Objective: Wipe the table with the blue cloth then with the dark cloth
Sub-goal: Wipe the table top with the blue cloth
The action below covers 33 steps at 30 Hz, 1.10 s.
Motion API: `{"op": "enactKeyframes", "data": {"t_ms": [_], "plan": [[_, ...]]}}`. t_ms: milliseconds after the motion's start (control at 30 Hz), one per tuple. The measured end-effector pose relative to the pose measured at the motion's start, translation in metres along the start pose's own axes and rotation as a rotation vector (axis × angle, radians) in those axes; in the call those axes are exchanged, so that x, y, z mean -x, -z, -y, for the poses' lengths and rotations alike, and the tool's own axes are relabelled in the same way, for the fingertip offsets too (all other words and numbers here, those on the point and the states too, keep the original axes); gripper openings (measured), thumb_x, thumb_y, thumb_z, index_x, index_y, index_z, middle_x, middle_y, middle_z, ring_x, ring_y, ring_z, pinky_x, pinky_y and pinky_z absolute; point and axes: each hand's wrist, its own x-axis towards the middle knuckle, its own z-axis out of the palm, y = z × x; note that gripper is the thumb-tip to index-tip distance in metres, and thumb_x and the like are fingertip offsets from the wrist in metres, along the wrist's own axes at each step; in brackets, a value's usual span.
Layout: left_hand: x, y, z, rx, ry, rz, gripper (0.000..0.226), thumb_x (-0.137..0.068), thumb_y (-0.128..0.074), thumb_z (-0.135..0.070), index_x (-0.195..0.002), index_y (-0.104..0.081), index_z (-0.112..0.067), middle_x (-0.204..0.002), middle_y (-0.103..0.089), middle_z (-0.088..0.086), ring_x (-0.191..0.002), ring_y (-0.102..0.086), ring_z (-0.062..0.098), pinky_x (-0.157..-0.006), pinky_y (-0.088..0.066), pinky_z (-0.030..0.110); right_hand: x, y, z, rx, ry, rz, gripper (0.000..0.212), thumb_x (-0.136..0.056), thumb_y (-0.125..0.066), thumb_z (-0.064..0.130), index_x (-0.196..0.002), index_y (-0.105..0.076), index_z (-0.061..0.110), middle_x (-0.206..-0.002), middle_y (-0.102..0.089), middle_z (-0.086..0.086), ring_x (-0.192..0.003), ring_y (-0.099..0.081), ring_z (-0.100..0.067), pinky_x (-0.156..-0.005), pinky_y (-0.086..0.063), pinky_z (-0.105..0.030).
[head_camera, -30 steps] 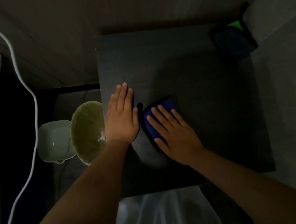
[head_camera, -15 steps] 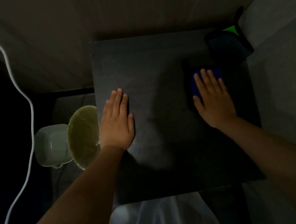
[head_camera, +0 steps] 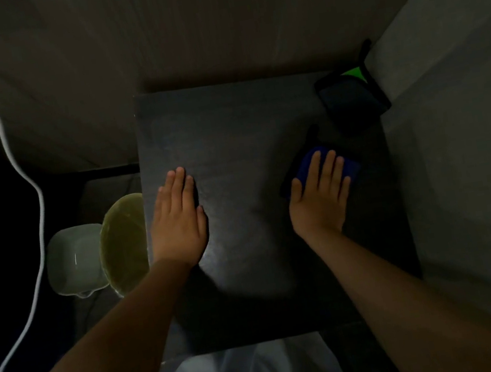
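Looks partway through stage one — presses the blue cloth [head_camera: 351,169] onto the right of the table [head_camera: 229,130] under a flat, uncurled right hand [head_camera: 320,198], rests the left hand [head_camera: 178,225] open and empty near the left edge — leaves the dark cloth [head_camera: 349,98] waiting in the far right corner.

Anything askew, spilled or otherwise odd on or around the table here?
Nothing stands out. The right hand presses the blue cloth flat on the table, the left hand rests flat near the left edge, and the dark cloth lies in the far right corner. No spill shows, though the light is dim.
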Motion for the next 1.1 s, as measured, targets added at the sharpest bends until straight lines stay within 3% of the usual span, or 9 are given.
{"op": "enactKeyframes", "data": {"t_ms": [100,200,433,600,767,867,933,1000,1100], "plan": [[-0.001,0.004,-0.012,0.015,-0.005,0.021,0.062,-0.092,-0.046,-0.021,-0.148,-0.027,-0.005,-0.159,-0.019,0.013,-0.148,-0.012,0.025,-0.121,-0.008,0.043,0.003,0.004,-0.026,0.092,0.182,0.014,0.064,-0.098,-0.01,0.047,-0.146,0.021,0.018,-0.156,0.022,-0.008,-0.144,0.02,-0.024,-0.116,0.011,-0.04],[-0.007,0.003,-0.041,0.025,-0.126,0.055,0.065,-0.09,-0.052,-0.018,-0.149,-0.028,-0.009,-0.158,-0.022,0.008,-0.148,-0.016,0.022,-0.121,-0.004,0.036,0.0,0.009,-0.046,0.14,0.294,0.05,0.064,-0.095,-0.004,0.05,-0.144,0.024,0.021,-0.154,0.027,-0.005,-0.142,0.025,-0.021,-0.116,0.013,-0.038],[-0.017,-0.015,-0.129,0.182,-0.273,0.106,0.059,-0.095,-0.045,-0.016,-0.15,-0.026,-0.012,-0.158,-0.024,0.004,-0.147,-0.017,0.017,-0.119,-0.006,0.028,-0.006,0.009,-0.063,0.157,0.413,0.05,0.064,-0.096,-0.007,0.051,-0.141,0.029,0.024,-0.154,0.026,-0.003,-0.141,0.027,-0.018,-0.116,0.016,-0.036],[-0.023,-0.019,-0.169,0.29,-0.286,0.144,0.061,-0.092,-0.049,-0.014,-0.149,-0.028,-0.011,-0.157,-0.026,0.005,-0.145,-0.022,0.021,-0.117,-0.018,0.029,-0.017,0.009,-0.085,0.202,0.548,0.026,0.062,-0.097,-0.012,0.049,-0.144,0.019,0.022,-0.155,0.024,-0.001,-0.142,0.026,-0.016,-0.116,0.015,-0.035],[-0.033,-0.019,-0.196,0.524,0.109,0.085,0.047,-0.092,-0.052,-0.012,-0.137,-0.041,-0.008,-0.139,-0.041,0.011,-0.126,-0.042,0.023,-0.098,-0.036,0.022,-0.031,0.022,-0.12,0.205,0.619,0.05,0.063,-0.098,-0.016,0.049,-0.147,0.016,0.024,-0.159,0.009,-0.003,-0.146,0.015,-0.019,-0.119,0.005,-0.038],[-0.044,-0.019,-0.211,0.512,0.255,0.116,0.033,-0.092,-0.056,-0.021,-0.121,-0.053,-0.007,-0.118,-0.057,0.012,-0.106,-0.057,0.025,-0.085,-0.044,0.029,-0.034,0.034,-0.129,0.147,0.675,0.049,0.061,-0.099,-0.019,0.047,-0.149,0.006,0.025,-0.16,0.003,0.0,-0.147,0.009,-0.017,-0.12,-0.002,-0.038],[-0.051,-0.02,-0.219,0.511,0.337,0.159,0.031,-0.09,-0.06,-0.027,-0.114,-0.059,-0.007,-0.109,-0.064,0.011,-0.097,-0.062,0.024,-0.081,-0.052,0.033,-0.033,0.042,-0.125,-0.048,0.537,-0.04,0.058,-0.098,-0.04,0.038,-0.15,-0.022,0.018,-0.156,-0.024,-0.005,-0.146,-0.017,-0.021,-0.117,-0.016,-0.038],[-0.056,-0.02,-0.224,0.535,0.445,0.177,0.028,-0.088,-0.063,-0.028,-0.107,-0.063,-0.007,-0.102,-0.067,0.011,-0.092,-0.065,0.024,-0.078,-0.055,0.036,-0.031,0.049,-0.118,-0.189,0.283,-0.198,0.049,-0.092,-0.055,0.031,-0.136,-0.046,0.012,-0.139,-0.049,-0.009,-0.13,-0.043,-0.025,-0.105,-0.035,-0.039],[-0.062,-0.018,-0.228,0.518,0.518,0.192,0.023,-0.085,-0.067,-0.025,-0.089,-0.065,-0.003,-0.089,-0.068,0.013,-0.084,-0.066,0.027,-0.07,-0.056,0.034,-0.031,0.058,-0.107,-0.228,-0.003,-0.173,0.038,-0.089,-0.06,0.03,-0.121,-0.053,0.012,-0.121,-0.056,-0.008,-0.113,-0.051,-0.023,-0.091,-0.044,-0.036]]}}
